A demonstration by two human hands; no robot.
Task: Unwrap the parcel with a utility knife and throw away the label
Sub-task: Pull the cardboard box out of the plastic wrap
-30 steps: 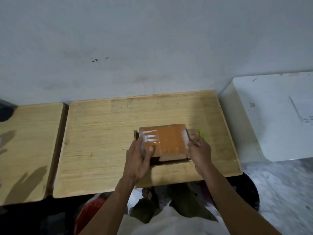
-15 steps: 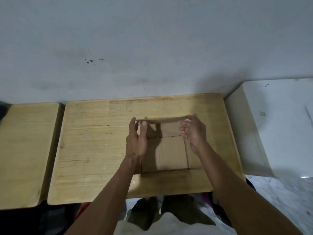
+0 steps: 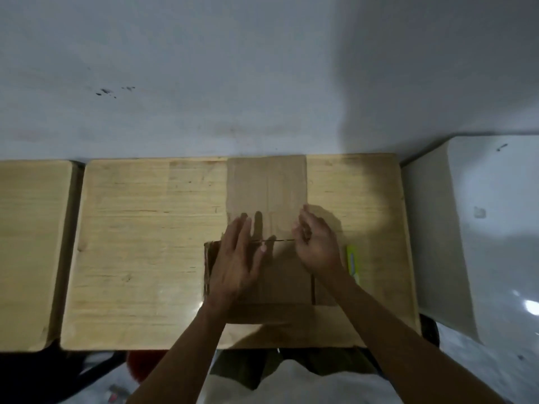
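Note:
The brown cardboard parcel (image 3: pixel 267 188) lies opened out flat on the wooden table (image 3: pixel 140 243), its far flap reaching the table's back edge. My left hand (image 3: pixel 237 258) rests flat on the cardboard with fingers spread. My right hand (image 3: pixel 316 243) hovers over the right part of the cardboard, fingers curled with nothing visible in them. A yellow-green utility knife (image 3: pixel 353 262) lies on the table just right of my right wrist. No label is visible.
A second wooden table (image 3: pixel 29 243) stands to the left across a narrow gap. A white cabinet (image 3: pixel 481 223) stands to the right. A pale wall (image 3: pixel 262 68) runs right behind the tables. My legs are below the table's front edge.
The orange taped top seen a second ago is gone from view. The far flap, held upright half a second ago, now lies flat toward the wall, and both hands have come down over the cardboard.

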